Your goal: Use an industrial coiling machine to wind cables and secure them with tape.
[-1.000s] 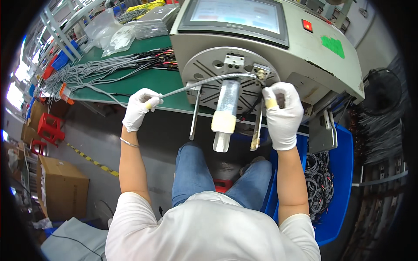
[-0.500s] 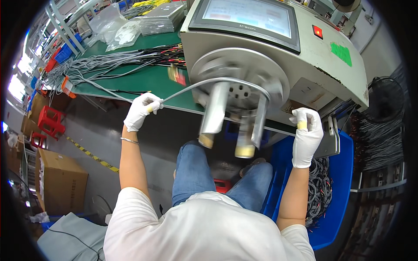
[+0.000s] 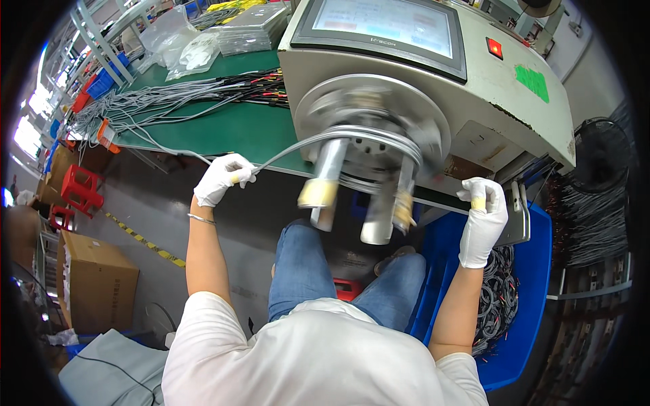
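Note:
My left hand [image 3: 224, 180], in a white glove, pinches a grey cable [image 3: 284, 150]. From there the cable runs right and wraps round the metal posts [image 3: 330, 166] of a winding head [image 3: 371, 122], which is blurred by motion. Several turns lie on the posts. Behind my left hand the cable's other part trails left over the table edge. My right hand [image 3: 483, 210], also gloved, is raised to the right of the winding head, apart from it. Its fingers are curled, with nothing visible in them.
The winding machine [image 3: 501, 101] carries a screen [image 3: 386, 27] and a lit red switch [image 3: 494, 47]. Many grey cables [image 3: 169, 98] lie on the green table [image 3: 223, 132]. A blue bin [image 3: 531, 291] of coiled cables stands at my right. A cardboard box [image 3: 101, 284] and red stools [image 3: 81, 188] stand left.
The winding head has turned, and more turns of cable lie round its posts. My left hand has shifted slightly down; my right hand has moved slightly right and down.

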The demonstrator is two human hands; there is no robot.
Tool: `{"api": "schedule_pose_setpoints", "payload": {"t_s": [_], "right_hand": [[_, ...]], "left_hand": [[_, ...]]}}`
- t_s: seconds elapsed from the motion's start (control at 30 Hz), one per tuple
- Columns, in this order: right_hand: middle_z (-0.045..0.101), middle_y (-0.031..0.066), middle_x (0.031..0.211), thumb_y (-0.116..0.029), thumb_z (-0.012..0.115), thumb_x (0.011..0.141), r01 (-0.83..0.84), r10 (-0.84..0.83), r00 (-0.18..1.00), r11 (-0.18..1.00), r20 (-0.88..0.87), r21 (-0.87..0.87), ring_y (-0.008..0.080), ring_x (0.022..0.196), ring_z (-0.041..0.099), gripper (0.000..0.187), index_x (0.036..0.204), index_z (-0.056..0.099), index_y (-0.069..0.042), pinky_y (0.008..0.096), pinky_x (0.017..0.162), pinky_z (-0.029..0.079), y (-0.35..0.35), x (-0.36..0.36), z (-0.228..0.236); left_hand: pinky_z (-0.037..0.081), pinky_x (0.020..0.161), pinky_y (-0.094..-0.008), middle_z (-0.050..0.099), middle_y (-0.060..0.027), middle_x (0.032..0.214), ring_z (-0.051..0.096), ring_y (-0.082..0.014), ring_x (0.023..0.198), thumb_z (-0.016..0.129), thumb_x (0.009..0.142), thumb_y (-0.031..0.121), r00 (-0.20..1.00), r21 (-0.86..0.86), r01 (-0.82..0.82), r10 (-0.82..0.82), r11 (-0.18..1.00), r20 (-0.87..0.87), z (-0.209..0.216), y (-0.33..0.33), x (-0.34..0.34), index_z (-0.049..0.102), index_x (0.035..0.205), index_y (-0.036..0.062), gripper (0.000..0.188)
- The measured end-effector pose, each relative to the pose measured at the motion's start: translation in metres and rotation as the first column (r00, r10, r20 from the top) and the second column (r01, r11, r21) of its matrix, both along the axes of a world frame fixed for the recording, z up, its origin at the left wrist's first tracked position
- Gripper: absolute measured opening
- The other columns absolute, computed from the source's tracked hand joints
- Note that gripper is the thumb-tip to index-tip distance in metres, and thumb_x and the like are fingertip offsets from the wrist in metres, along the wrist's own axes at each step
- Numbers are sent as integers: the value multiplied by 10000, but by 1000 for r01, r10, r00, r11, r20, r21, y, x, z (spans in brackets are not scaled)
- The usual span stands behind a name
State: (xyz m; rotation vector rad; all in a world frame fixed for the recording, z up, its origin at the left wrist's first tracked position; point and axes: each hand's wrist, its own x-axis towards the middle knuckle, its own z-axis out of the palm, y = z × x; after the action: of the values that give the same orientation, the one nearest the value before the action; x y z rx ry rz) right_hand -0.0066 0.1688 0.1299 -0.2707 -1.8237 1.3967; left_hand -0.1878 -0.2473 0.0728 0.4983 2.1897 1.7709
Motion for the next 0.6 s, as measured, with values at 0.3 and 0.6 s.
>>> {"api": "schedule_pose_setpoints", "payload": {"t_s": [0.3, 0.6], "right_hand": [[633, 48, 839, -156, 572, 942, -1, 1, 1000, 1000, 7, -9, 119, 721, 588, 159, 902, 620, -10, 240, 705, 454, 1, 3, 2], [636, 46, 846, -158, 570, 943, -8, 8, 1000, 1000, 4, -18, 121, 717, 586, 159, 903, 622, -13, 242, 709, 453, 0, 5, 2]], "left_hand": [[444, 567, -247, 636, -97, 734, 552, -128, 590, 687, 766, 167, 999, -54, 12, -10, 998, 36, 0, 0, 6, 650, 823, -6, 186], [430, 553, -235, 646, -94, 718, 530, -105, 577, 669, 742, 117, 997, -4, 76, -76, 997, 23, 23, 8, 10, 677, 804, -8, 139]]}}
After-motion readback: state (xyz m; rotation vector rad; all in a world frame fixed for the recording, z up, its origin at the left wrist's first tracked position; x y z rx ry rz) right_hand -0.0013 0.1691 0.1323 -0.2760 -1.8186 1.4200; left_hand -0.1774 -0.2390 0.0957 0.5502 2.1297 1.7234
